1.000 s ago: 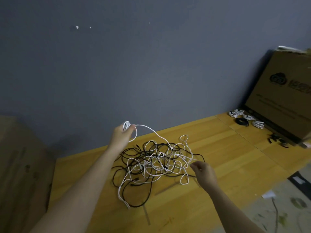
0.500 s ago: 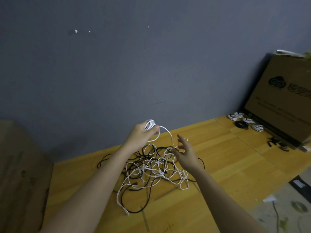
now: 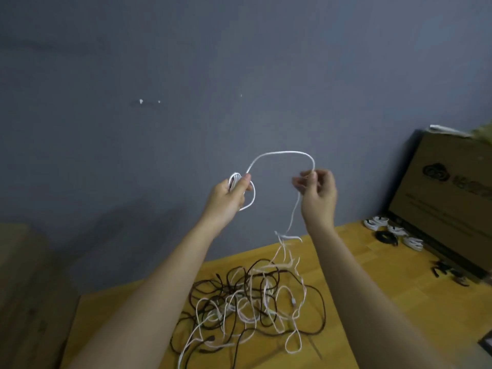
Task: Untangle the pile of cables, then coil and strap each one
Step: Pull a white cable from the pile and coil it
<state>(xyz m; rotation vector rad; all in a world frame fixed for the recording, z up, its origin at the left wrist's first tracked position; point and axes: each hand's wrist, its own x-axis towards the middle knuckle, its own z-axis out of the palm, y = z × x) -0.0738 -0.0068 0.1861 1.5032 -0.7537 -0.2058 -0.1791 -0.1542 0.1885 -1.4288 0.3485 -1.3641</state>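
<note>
A grey wall (image 3: 186, 75) backs a wooden table (image 3: 354, 310), and a cardboard box (image 3: 447, 198) leans at the table's right edge. Mid-table lies the pile (image 3: 253, 304), black and white cables looped through one another. At the far right corner, by the box, sit finished coils (image 3: 391, 233), white ones and a black one, with small dark straps (image 3: 450, 274) just nearer along that edge.

Both arms are raised above the pile, against the wall. The left hand (image 3: 230, 194) grips a small coil (image 3: 235, 179) of white cable (image 3: 282, 153), thumb pressed over the turns, one larger loop hanging below the fist. From it the cable arches up and right to the right hand (image 3: 316, 190), which pinches it between thumb and fingertips, the other fingers loosely curled. Below that pinch the free length drops nearly straight down into the pile's far side, so its run is vertical and the right hand is the nearer. The next turn likely means carrying the pinched span left to the coil while the tail pulls free from below; it may snag.
</note>
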